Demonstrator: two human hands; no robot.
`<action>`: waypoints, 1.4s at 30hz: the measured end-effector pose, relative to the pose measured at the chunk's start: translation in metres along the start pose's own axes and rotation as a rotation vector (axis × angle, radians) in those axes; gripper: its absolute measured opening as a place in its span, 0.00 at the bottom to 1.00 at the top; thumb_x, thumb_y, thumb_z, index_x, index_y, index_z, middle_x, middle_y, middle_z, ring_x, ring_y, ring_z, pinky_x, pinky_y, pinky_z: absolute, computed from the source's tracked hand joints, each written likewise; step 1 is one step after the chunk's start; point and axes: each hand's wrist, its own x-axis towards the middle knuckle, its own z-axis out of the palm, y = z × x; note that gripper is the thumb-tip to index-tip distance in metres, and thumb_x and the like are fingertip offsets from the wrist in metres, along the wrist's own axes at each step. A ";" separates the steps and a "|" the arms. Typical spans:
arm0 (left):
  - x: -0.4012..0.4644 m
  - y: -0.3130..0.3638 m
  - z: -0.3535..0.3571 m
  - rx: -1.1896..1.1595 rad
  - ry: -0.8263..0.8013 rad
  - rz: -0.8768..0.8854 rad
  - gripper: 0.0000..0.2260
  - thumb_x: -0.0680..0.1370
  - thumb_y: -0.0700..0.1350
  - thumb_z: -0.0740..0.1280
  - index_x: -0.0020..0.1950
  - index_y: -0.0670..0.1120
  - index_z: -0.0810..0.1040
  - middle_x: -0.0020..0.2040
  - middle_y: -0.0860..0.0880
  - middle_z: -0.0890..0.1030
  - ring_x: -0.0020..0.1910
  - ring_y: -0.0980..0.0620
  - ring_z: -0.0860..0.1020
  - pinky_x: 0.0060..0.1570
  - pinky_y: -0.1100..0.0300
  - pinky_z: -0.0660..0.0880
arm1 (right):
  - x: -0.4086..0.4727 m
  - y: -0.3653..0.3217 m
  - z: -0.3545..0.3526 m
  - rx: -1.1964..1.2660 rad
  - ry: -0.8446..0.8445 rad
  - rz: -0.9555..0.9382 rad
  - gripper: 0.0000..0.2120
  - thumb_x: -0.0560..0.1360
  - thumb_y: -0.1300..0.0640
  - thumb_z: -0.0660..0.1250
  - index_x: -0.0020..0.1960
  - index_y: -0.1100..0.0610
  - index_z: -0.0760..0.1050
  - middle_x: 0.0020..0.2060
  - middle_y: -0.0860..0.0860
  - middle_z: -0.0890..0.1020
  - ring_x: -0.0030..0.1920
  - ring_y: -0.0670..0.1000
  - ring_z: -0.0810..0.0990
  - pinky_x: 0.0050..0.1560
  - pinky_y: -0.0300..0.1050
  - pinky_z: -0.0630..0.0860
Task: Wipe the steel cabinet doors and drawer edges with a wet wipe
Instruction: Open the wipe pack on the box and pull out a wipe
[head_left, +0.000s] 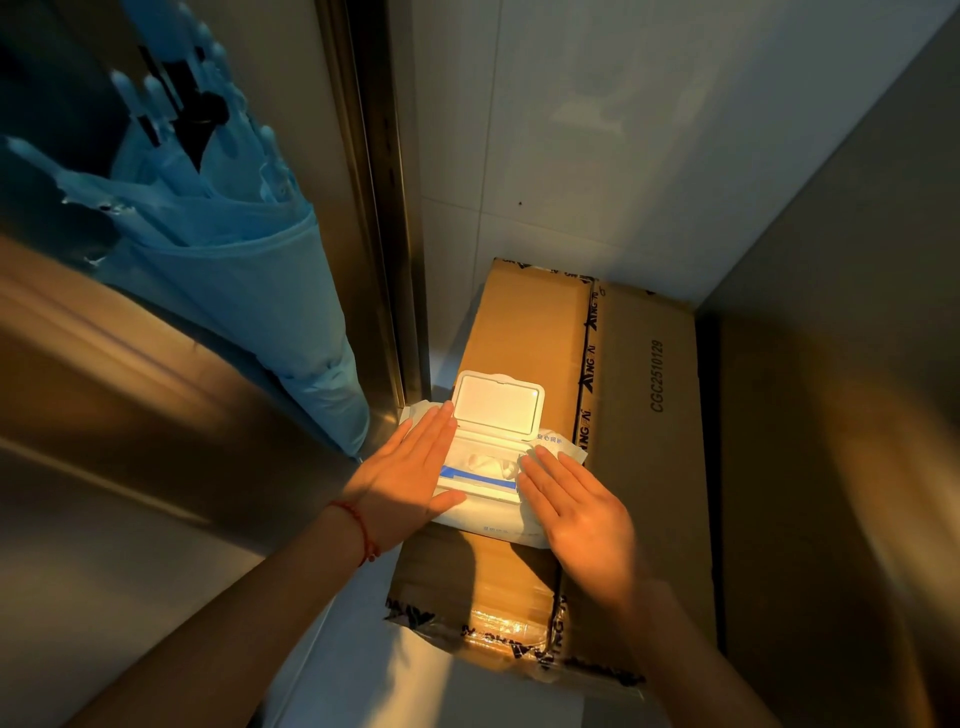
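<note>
Steel panels boxed in a tight, dim corner, with pale wall tiles behind and a folded blue umbrella leaning against the metal on the left. Two taped cardboard boxes sat on the floor, and the wet wipe pack lay on top of the nearer one with its flip lid standing open. Both hands were flat and spread, gripping nothing: the left hand pressed down on the left side of the pack, the right hand lay over its right end with fingertips at the edge of the opening. A wipe looked bunched up in the slot, not yet pulled. My take on doing this bit right: keep the left palm pinning the pack so it didn't lift, then pinch only the top wipe with the right thumb and forefinger and draw it up slowly. Yanking probably would've dragged out a chain of them. The pack was soft, so pressing too near the slot could've squeezed it shut. I'd also have snapped the lid closed before heading to the cabinet, so the rest stayed damp.
</note>
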 end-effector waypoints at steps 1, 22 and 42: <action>0.001 0.000 -0.001 -0.007 -0.007 0.001 0.33 0.81 0.58 0.50 0.72 0.42 0.32 0.72 0.45 0.32 0.74 0.50 0.37 0.67 0.61 0.30 | 0.000 0.000 0.000 0.009 0.000 -0.002 0.34 0.45 0.55 0.86 0.50 0.60 0.84 0.50 0.55 0.84 0.51 0.53 0.83 0.48 0.49 0.80; -0.001 0.001 -0.001 -0.076 -0.002 0.009 0.33 0.81 0.56 0.52 0.72 0.42 0.34 0.76 0.43 0.37 0.74 0.51 0.37 0.66 0.62 0.30 | 0.000 -0.007 -0.002 0.054 0.076 0.087 0.30 0.49 0.56 0.84 0.50 0.61 0.83 0.50 0.56 0.84 0.50 0.54 0.83 0.48 0.51 0.79; 0.014 -0.010 0.029 -0.039 0.032 -0.008 0.33 0.79 0.60 0.52 0.65 0.49 0.28 0.67 0.50 0.29 0.65 0.54 0.28 0.64 0.61 0.27 | 0.027 -0.033 -0.023 0.029 0.025 0.073 0.34 0.50 0.54 0.84 0.54 0.59 0.82 0.53 0.56 0.83 0.54 0.54 0.81 0.55 0.50 0.76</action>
